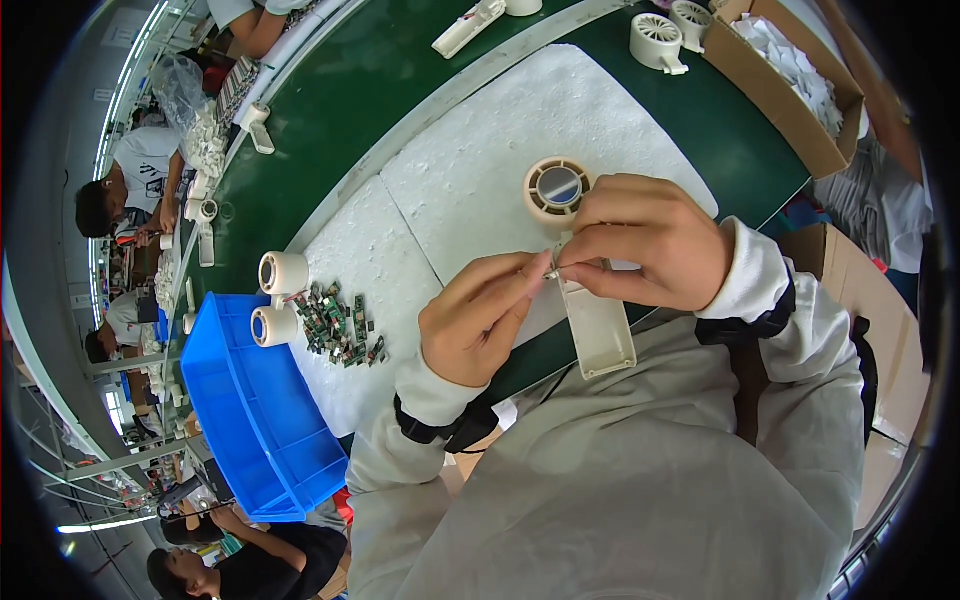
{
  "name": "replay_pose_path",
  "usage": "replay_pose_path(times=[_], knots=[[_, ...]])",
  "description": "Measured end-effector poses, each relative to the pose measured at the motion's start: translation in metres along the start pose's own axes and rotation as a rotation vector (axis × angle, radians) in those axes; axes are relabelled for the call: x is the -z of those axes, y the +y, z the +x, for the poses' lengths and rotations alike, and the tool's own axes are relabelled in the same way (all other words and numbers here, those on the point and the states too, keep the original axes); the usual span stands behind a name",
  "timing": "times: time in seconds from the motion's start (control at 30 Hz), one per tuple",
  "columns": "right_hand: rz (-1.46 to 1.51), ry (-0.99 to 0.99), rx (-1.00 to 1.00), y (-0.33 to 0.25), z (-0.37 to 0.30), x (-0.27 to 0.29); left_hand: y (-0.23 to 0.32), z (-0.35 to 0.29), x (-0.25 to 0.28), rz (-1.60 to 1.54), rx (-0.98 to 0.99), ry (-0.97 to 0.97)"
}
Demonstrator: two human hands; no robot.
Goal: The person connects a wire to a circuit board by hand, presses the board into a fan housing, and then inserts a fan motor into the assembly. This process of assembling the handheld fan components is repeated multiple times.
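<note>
A cream plastic hand-fan shell (585, 300) lies on the white foam sheet (480, 180), its round grilled head (556, 190) away from me and its open handle toward me. My right hand (650, 245) rests over the neck of the shell, with thumb and forefinger pinched on a small part and thin wires at the top of the handle. My left hand (475, 320) meets it from the left, fingertips pinching the same small part. What exactly sits between the fingertips is too small to tell.
A pile of small green circuit boards (340, 328) and two cream round fan heads (278, 298) lie left on the foam. A blue bin (250, 420) sits at the left edge. A cardboard box of white parts (790, 75) stands right. Other workers sit along the green conveyor (330, 90).
</note>
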State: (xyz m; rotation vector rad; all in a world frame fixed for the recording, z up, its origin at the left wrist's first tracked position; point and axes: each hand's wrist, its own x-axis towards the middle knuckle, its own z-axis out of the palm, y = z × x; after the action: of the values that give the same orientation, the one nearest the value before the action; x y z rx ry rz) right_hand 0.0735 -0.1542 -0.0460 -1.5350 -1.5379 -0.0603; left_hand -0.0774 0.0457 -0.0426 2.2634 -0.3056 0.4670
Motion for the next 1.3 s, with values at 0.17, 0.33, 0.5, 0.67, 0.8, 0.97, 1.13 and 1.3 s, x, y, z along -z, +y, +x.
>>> replay_pose_path(times=[0.17,0.33,0.5,0.67,0.8,0.97,1.13,1.3], knots=[[0.047,0.204,-0.228,-0.024,-0.003,-0.023,0.021,-0.001,-0.011,0.212,0.057,0.142],[0.196,0.304,-0.472,-0.035,-0.001,-0.03,0.033,0.004,-0.017,0.403,0.02,0.139],[0.272,0.306,-0.58,-0.029,-0.001,-0.025,0.032,0.019,-0.01,0.48,0.009,0.052],[0.37,0.316,-0.53,-0.011,-0.001,-0.012,0.037,0.042,-0.005,-0.279,0.478,-0.043],[0.325,0.404,-0.428,-0.006,0.003,0.004,0.01,0.064,0.01,-0.749,0.84,-0.083],[0.178,0.481,-0.327,0.011,0.0,0.005,-0.07,0.129,0.066,-0.841,0.755,0.021],[-0.09,0.278,-0.249,0.044,-0.016,-0.018,-0.169,0.219,0.093,-0.512,0.6,0.384],[-0.433,0.095,-0.078,0.047,-0.018,-0.028,-0.24,0.257,0.052,0.451,0.315,0.259]])
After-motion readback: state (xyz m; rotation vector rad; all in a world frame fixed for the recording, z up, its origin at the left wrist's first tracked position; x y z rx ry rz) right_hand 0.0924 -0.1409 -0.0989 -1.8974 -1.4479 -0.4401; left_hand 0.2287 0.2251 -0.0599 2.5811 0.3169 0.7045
